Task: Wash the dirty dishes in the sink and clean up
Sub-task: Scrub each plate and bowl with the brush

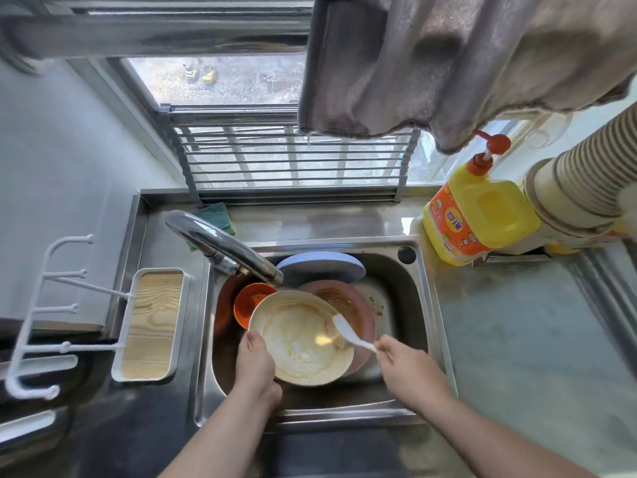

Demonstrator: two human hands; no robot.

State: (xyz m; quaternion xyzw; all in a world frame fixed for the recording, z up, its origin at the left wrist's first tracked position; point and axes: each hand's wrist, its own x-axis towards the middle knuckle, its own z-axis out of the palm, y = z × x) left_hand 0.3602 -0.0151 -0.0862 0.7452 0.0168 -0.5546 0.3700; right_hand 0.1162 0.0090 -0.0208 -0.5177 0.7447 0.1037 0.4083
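Over the steel sink (pixel 418 305) I hold a cream bowl (pixel 300 336) smeared with food residue. My left hand (pixel 255 363) grips its near-left rim, thumb on the inside. My right hand (pixel 403 363) pinches the handle of a white spoon (pixel 348 332), whose head lies inside the bowl at its right edge. Beneath the bowl lie a pink plate (pixel 362 312) with brown sauce and a small orange bowl (pixel 250 301). A blue plate (pixel 320 267) leans at the back of the sink.
The chrome faucet (pixel 220 246) reaches over the sink from the left. A yellow detergent bottle (pixel 472 215) and a stack of paper cups (pixel 582 181) stand at the back right. A wooden-bottomed white tray (pixel 151 322) sits left. A green cloth (pixel 215 217) lies behind the faucet; a dish rack (pixel 293 160) spans the window.
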